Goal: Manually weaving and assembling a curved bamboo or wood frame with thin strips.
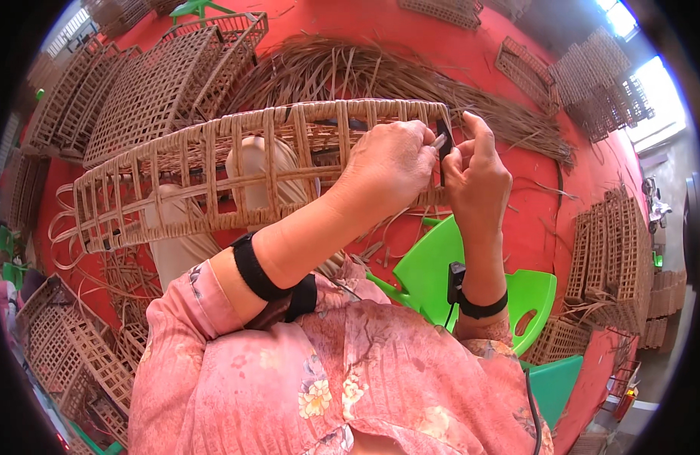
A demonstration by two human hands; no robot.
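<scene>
A long woven basket with an open lattice of tan strips lies on its side across my knees, its right end under my hands. At that corner, my left hand is closed, with the small pale end of a woven strip showing at its fingertips. My right hand is closed just outside the same corner, thumb and fingertips pinched close to a thin strand and index finger raised. Between the hands runs a black frame piece of the basket. My fingers partly hide the corner.
Behind the basket, a heap of loose strips spreads over the red floor. Stacks of baskets stand at the left and right. A green plastic chair is beside my right forearm. Loose strip ends curl off the basket's left end.
</scene>
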